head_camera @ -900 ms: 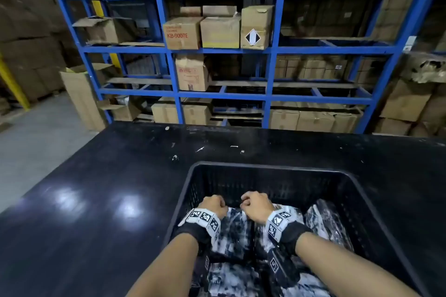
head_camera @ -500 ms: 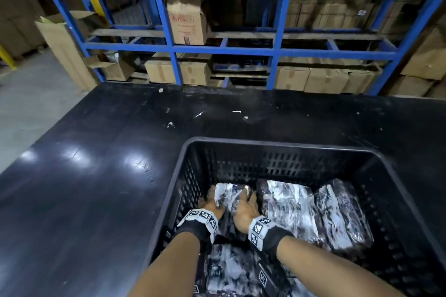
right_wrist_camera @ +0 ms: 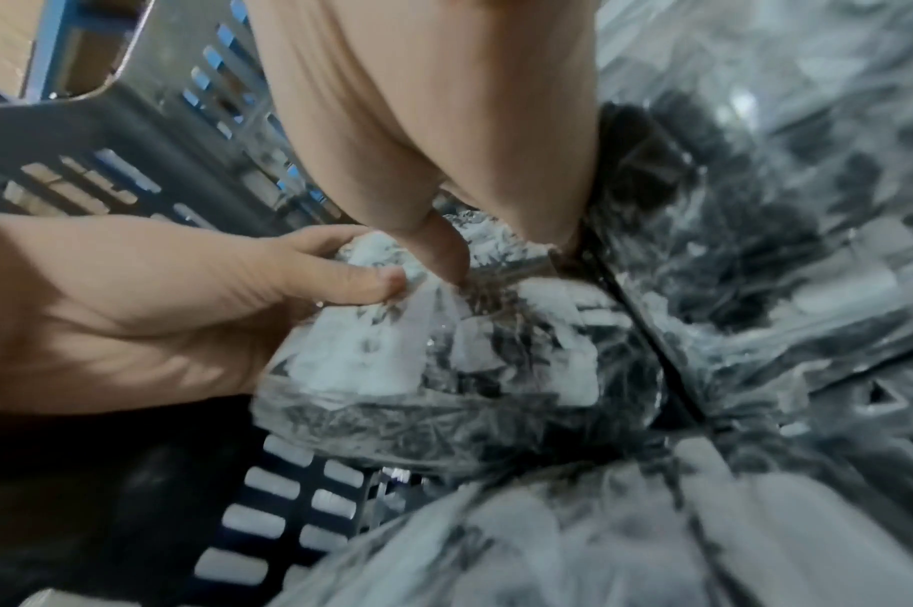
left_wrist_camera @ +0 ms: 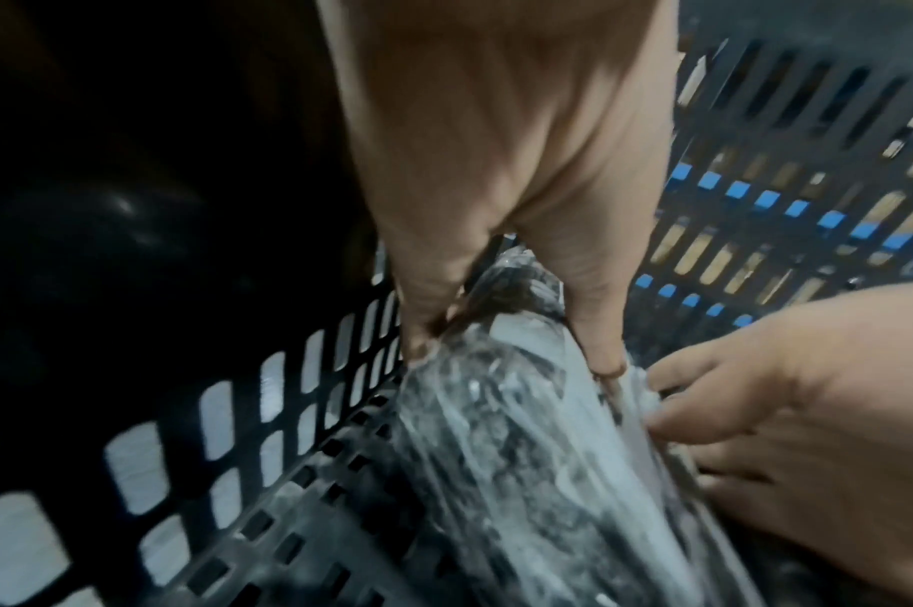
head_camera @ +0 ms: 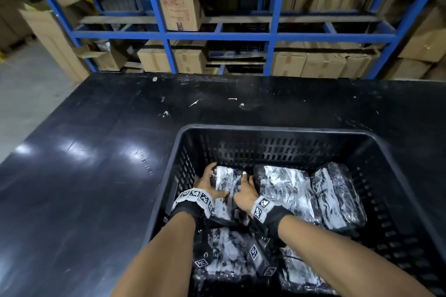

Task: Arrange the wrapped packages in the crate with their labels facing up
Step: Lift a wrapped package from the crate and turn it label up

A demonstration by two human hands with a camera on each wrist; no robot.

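Observation:
A black slotted crate (head_camera: 277, 129) stands on the dark table and holds several packages wrapped in clear film over black and white. Both hands are deep in its far left corner, on one wrapped package (head_camera: 226, 179) (left_wrist_camera: 500, 431) (right_wrist_camera: 443, 349). My left hand (head_camera: 207, 181) (left_wrist_camera: 495, 328) pinches its left edge between thumb and fingers, next to the crate wall. My right hand (head_camera: 243, 190) (right_wrist_camera: 495, 238) grips its right edge, beside two more packages (head_camera: 287, 190) (head_camera: 337, 193) lying flat along the back row. Further packages (head_camera: 229, 255) lie under my forearms.
The black table (head_camera: 84, 176) spreads left of and behind the crate, with small white scraps (head_camera: 193, 103) on it. Blue shelving (head_camera: 217, 36) loaded with cardboard boxes stands behind the table. Grey floor (head_camera: 24, 94) shows at the far left.
My head has tilted down, so the crate now fills more of the view. Both hands went from fists on top of the packages to gripping one package, which they hold in the far left corner.

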